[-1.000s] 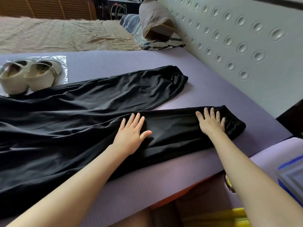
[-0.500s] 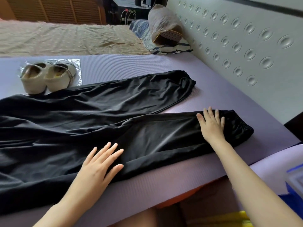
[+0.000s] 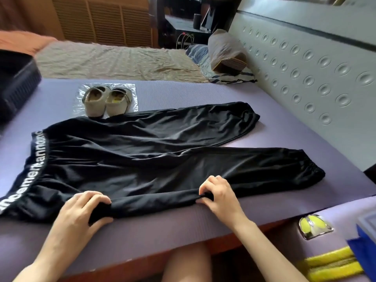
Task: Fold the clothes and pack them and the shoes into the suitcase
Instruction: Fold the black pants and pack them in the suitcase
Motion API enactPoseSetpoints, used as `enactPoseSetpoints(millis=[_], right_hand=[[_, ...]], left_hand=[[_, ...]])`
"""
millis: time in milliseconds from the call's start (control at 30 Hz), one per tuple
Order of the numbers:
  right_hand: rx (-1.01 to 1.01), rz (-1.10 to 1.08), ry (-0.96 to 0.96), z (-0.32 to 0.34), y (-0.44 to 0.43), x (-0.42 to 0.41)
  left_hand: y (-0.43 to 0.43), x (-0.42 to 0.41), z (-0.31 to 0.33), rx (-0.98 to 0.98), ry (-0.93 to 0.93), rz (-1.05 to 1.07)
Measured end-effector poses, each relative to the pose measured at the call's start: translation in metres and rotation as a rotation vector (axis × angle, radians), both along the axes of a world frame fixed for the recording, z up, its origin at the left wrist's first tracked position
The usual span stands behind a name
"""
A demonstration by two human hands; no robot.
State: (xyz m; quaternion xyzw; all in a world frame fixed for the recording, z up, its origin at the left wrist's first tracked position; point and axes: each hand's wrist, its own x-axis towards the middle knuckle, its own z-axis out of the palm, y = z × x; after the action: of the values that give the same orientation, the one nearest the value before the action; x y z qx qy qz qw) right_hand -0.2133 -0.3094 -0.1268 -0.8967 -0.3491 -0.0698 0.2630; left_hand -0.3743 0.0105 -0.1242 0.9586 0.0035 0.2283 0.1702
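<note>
Black trousers [image 3: 146, 155] with a white-lettered waistband [image 3: 32, 165] lie spread on the purple mat [image 3: 284, 127], legs pointing right. My left hand [image 3: 85, 208] grips the near edge of the fabric close to the waist. My right hand [image 3: 217, 194] pinches the same near edge further along the leg. A pair of beige shoes [image 3: 107, 101] stands on a clear plastic sheet [image 3: 133, 88] beyond the trousers. The dark suitcase [image 3: 16, 82] sits at the far left, partly cut off.
A padded white headboard [image 3: 305, 74] runs along the right. A pillow [image 3: 225, 51] and striped cushion [image 3: 230, 77] lie at the far end beside a beige bedsheet [image 3: 114, 62]. A blue box [image 3: 364, 245] and yellow straps [image 3: 329, 263] sit at the near right.
Both hands left their flat position on the trouser leg, drew back to the near edge and curled onto the fabric. The view swung left, showing the waistband and suitcase.
</note>
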Motion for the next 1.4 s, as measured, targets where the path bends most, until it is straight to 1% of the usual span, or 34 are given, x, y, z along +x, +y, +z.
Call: enactPoseSetpoints(millis=[133,233,300,367,433,567,633,700,833,900,933,1033,1200,1267,1300,1400], right_hand=[[0.012,0.019,-0.165,0.012,-0.004,-0.003],[0.047,0.049,-0.204,0.032,-0.011,-0.003],[0.053,0.017,-0.217,0.04,-0.013,-0.003],[-0.019,-0.019,-0.241,0.039,-0.007,-0.004],[-0.082,-0.047,-0.226,0.031,0.002,-0.01],[0.038,-0.02,-0.141,0.017,0.024,-0.042],[0.03,0.059,-0.136,0.008,0.036,-0.06],[-0.023,0.121,-0.13,-0.003,0.05,-0.072],[0.014,0.072,-0.114,-0.01,0.073,-0.076],[-0.001,0.052,-0.134,-0.008,0.083,-0.075],[-0.023,0.051,-0.142,-0.007,0.087,-0.075],[-0.037,0.069,-0.178,-0.006,0.093,-0.071],[0.182,-0.014,-0.183,0.006,0.09,-0.069],[0.16,-0.019,-0.198,0.01,0.09,-0.066],[0.12,-0.009,-0.187,0.012,0.091,-0.065],[-0.001,0.111,-0.039,0.008,0.093,-0.075]], left_hand=[[0.013,-0.007,0.013,0.022,-0.061,-0.02],[0.021,-0.011,0.027,-0.098,-0.108,-0.028],[0.024,-0.015,0.025,-0.111,-0.076,-0.052],[0.024,-0.018,0.016,-0.064,-0.008,-0.048],[0.02,-0.021,0.009,-0.029,0.016,-0.016],[0.022,-0.037,0.022,-0.134,-0.103,0.041],[0.03,-0.052,0.016,-0.078,-0.071,0.015],[0.046,-0.065,0.005,-0.016,-0.008,0.013],[0.07,-0.073,-0.004,-0.012,0.064,0.111],[0.08,-0.072,-0.007,-0.022,0.086,0.139],[0.083,-0.071,-0.008,-0.04,0.1,0.144],[0.098,-0.063,-0.014,-0.123,0.048,0.153],[0.105,-0.054,0.019,-0.304,-0.052,0.259],[0.107,-0.053,0.031,-0.349,-0.004,0.245],[0.11,-0.053,0.031,-0.337,0.041,0.221],[0.116,-0.061,0.02,-0.252,0.152,0.093]])
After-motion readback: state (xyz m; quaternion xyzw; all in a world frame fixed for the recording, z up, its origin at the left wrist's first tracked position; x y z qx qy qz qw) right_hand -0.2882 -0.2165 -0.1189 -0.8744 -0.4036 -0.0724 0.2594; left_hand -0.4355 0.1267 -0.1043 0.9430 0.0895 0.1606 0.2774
